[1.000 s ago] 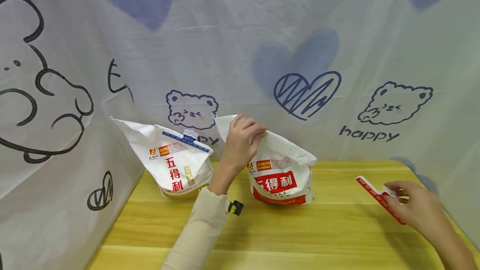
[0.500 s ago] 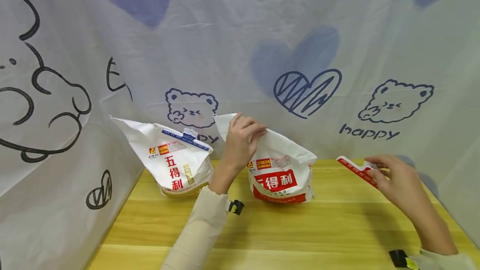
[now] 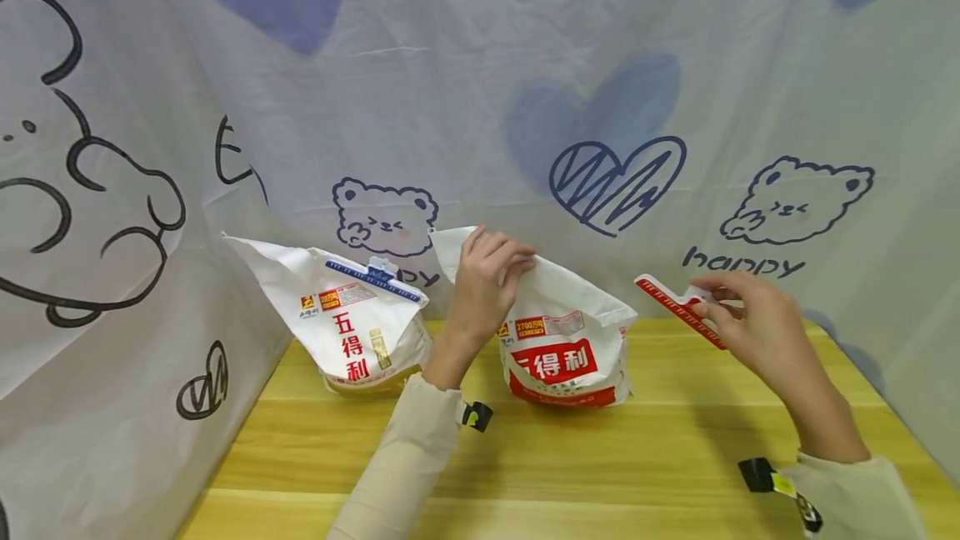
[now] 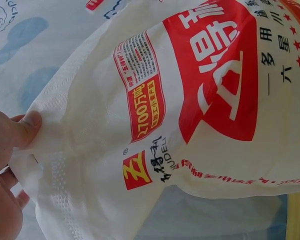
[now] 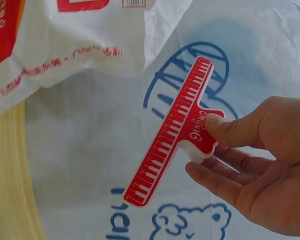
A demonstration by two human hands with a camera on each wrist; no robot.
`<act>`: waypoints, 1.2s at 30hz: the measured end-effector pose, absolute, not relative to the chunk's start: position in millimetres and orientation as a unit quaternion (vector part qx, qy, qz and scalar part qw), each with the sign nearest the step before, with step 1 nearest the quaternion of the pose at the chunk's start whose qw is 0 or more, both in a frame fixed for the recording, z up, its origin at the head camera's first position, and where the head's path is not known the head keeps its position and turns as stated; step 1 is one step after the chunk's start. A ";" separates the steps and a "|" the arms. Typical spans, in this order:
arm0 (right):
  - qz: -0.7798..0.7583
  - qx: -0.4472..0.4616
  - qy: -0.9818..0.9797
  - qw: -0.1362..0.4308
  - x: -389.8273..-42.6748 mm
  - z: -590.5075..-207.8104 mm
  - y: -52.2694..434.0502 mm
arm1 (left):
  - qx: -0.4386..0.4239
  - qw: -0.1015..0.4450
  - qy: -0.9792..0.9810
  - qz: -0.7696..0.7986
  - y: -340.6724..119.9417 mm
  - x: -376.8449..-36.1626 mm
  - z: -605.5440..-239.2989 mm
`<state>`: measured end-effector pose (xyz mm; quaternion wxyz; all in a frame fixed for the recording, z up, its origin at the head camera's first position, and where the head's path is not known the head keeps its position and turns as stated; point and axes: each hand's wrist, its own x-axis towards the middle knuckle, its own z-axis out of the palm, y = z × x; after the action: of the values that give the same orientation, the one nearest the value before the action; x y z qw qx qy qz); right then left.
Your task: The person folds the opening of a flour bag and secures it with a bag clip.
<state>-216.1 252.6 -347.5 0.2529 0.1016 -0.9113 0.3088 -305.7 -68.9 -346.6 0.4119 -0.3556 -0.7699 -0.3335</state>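
Observation:
A white bag with red print [image 3: 562,340] [image 4: 190,125] stands on the wooden table [image 3: 600,457]. My left hand [image 3: 487,277] [image 4: 10,165] pinches the folded top of this bag, thumb on the front. My right hand [image 3: 750,327] [image 5: 260,165] holds a long red sealing clip [image 3: 678,311] [image 5: 172,135] by its handle, in the air to the right of the bag, apart from it. The clip's jaws look closed.
A second white bag [image 3: 352,332] stands to the left, its top closed with a blue clip [image 3: 372,277]. A printed cloth [image 3: 600,107] with bears and hearts hangs behind the table and along both sides.
My right hand has lifted the red clip from near the table's right side up and leftward, closer to the bag. The left hand has kept its hold on the bag top.

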 end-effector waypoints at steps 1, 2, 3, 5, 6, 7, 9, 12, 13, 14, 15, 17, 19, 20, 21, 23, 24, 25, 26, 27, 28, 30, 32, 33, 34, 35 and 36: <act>0.311 0.103 -0.910 0.252 -217.4 -345.4 249.9 | -0.356 0.412 -0.768 -0.336 -68.4 -305.8 -346.3; 0.313 0.107 -0.909 0.254 -218.6 -343.5 247.5 | -0.356 0.413 -0.767 -0.338 -67.9 -306.0 -346.1; 0.316 0.109 -0.908 0.254 -219.8 -341.7 244.9 | -0.357 0.414 -0.765 -0.340 -67.5 -306.3 -345.8; 0.318 0.114 -0.905 0.258 -221.6 -338.0 240.3 | -0.358 0.414 -0.764 -0.343 -66.7 -306.8 -345.5; 0.319 0.114 -0.904 0.259 -222.2 -336.2 238.1 | -0.358 0.413 -0.764 -0.344 -66.5 -307.0 -345.4; 0.320 0.115 -0.903 0.262 -223.0 -334.5 236.0 | -0.358 0.412 -0.764 -0.344 -66.3 -307.0 -345.4; 0.320 0.117 -0.901 0.269 -224.8 -331.0 231.6 | -0.357 0.410 -0.766 -0.345 -66.4 -307.2 -346.0; 0.322 0.119 -0.898 0.275 -227.7 -326.8 224.9 | -0.355 0.408 -0.768 -0.344 -66.9 -307.0 -347.1; 0.324 0.120 -0.897 0.274 -228.6 -325.3 222.5 | -0.355 0.408 -0.768 -0.344 -67.1 -306.9 -347.5; 0.326 0.120 -0.897 0.274 -229.5 -324.0 220.2 | -0.354 0.408 -0.768 -0.343 -67.4 -306.8 -347.9; 0.329 0.119 -0.897 0.272 -230.5 -323.2 218.2 | -0.354 0.408 -0.769 -0.342 -67.6 -306.7 -348.0; 0.336 0.114 -0.896 0.268 -232.3 -321.1 214.2 | -0.354 0.409 -0.768 -0.342 -67.8 -306.6 -347.9; 0.343 0.111 -0.895 0.263 -234.3 -319.4 210.5 | -0.354 0.409 -0.768 -0.343 -67.9 -306.5 -347.8; 0.348 0.111 -0.893 0.261 -235.7 -318.9 208.6 | -0.353 0.409 -0.768 -0.343 -67.9 -306.5 -347.7; 0.353 0.112 -0.892 0.259 -237.0 -318.3 206.7 | -0.352 0.410 -0.768 -0.344 -67.9 -306.4 -347.7; 0.358 0.115 -0.890 0.257 -239.6 -316.9 202.8 | -0.351 0.412 -0.767 -0.344 -67.9 -306.4 -347.9; 0.360 0.117 -0.889 0.257 -241.0 -316.4 201.0 | -0.351 0.413 -0.766 -0.345 -67.9 -306.2 -348.1; 0.362 0.120 -0.888 0.257 -242.5 -315.9 199.1 | -0.351 0.414 -0.765 -0.346 -68.0 -306.2 -348.1; 0.364 0.122 -0.887 0.258 -243.9 -315.2 197.2 | -0.351 0.415 -0.764 -0.347 -68.2 -306.2 -348.2; 0.366 0.123 -0.886 0.257 -245.2 -314.6 195.5 | -0.351 0.415 -0.763 -0.348 -68.3 -306.0 -348.2; 0.368 0.124 -0.885 0.257 -246.4 -314.1 193.9 | -0.352 0.415 -0.763 -0.350 -68.4 -306.0 -348.2; 0.374 0.123 -0.883 0.254 -248.7 -313.6 191.0 | -0.352 0.414 -0.762 -0.353 -68.5 -305.9 -348.1; 0.381 0.122 -0.882 0.250 -250.8 -313.6 188.2 | -0.353 0.414 -0.761 -0.355 -68.6 -305.7 -347.6; 0.384 0.122 -0.881 0.247 -252.1 -313.8 186.8 | -0.353 0.414 -0.760 -0.356 -68.7 -305.6 -347.2; 0.386 0.123 -0.881 0.244 -253.3 -314.0 185.3 | -0.353 0.415 -0.759 -0.356 -68.8 -305.8 -347.0; 0.387 0.124 -0.881 0.243 -254.7 -314.4 183.8 | -0.353 0.416 -0.758 -0.358 -69.0 -306.0 -346.8; 0.388 0.125 -0.881 0.240 -256.0 -314.5 182.0 | -0.354 0.417 -0.757 -0.359 -69.2 -306.2 -346.7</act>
<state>-256.0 182.0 -314.5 0.2405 0.1253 -0.8809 0.3880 -306.2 -69.2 -346.7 0.4170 -0.3535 -0.7565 -0.3589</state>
